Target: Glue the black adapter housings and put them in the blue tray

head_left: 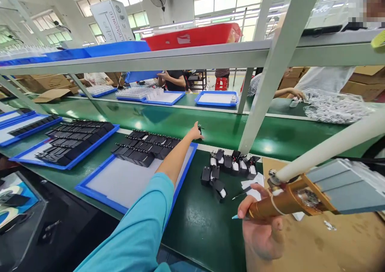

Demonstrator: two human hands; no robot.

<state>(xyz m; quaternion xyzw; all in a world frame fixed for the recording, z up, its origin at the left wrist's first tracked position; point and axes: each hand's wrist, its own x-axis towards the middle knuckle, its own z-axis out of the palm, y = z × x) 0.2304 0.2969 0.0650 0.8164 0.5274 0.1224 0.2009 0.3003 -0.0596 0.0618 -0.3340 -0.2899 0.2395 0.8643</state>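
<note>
My left hand [196, 132], at the end of a teal sleeve, reaches past the far edge of a blue-rimmed tray [192, 153] over the green belt. A small dark piece [200, 128] shows at its fingers; its kind is too small to make out. Rows of black box-shaped units [141, 147] fill the tray's far part. My right hand [263, 236] is closed around a bronze-coloured cylindrical tool with a pale blue pointed tip [267, 208]. Left of this tool, several black units with white parts [233, 162] sit on the green bench, beside a thin pointed tool [240, 193].
Another loaded tray [69, 165] stands to the left. A white pole [327, 145] meets the bronze tool, and a grey shelf post [267, 75] rises ahead. Across the belt are co-workers' hands [296, 94], a tray [216, 92] and a white heap [337, 106]. Cardboard [331, 244] covers the right side.
</note>
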